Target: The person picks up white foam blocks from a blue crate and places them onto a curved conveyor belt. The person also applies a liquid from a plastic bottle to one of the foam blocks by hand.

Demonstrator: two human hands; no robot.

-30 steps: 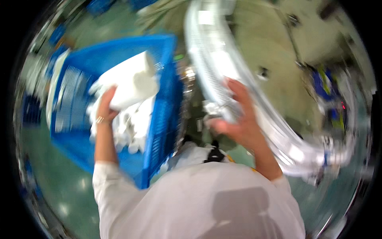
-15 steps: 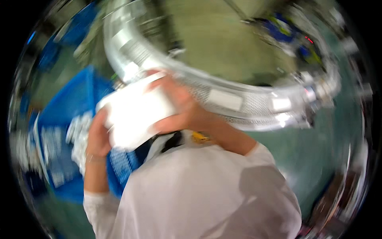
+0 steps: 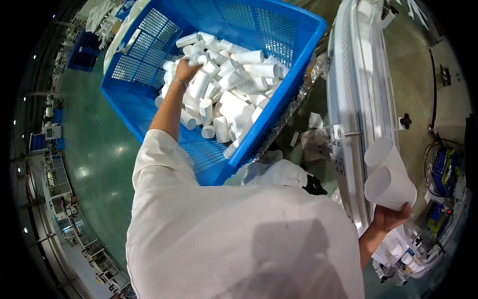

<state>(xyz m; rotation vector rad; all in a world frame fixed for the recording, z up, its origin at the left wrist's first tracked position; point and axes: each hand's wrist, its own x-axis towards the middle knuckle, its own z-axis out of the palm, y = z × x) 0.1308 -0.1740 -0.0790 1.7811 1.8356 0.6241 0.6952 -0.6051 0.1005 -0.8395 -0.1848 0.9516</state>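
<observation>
A large blue plastic crate (image 3: 279, 119) sits in front of me, with several white plastic bottles (image 3: 234, 94) heaped in it. My left hand (image 3: 185, 70) reaches into the heap and its fingers close around white bottles at the pile's far left. My right hand (image 3: 391, 217) is low on the right and grips two white bottles (image 3: 388, 174) held side by side, mouths facing me, over the white conveyor rail (image 3: 361, 99).
The curved white conveyor runs along the right, with small white bottles (image 3: 406, 256) near its lower end. Crumpled clear plastic (image 3: 313, 139) lies between crate and conveyor. Green floor (image 3: 97, 149) spreads to the left, with more blue crates (image 3: 82, 50) far off.
My view has swung back over the crate. Half a second ago both hands held a white bundle of bottles near the conveyor; now the left hand is in the crate and the right holds two bottles.
</observation>
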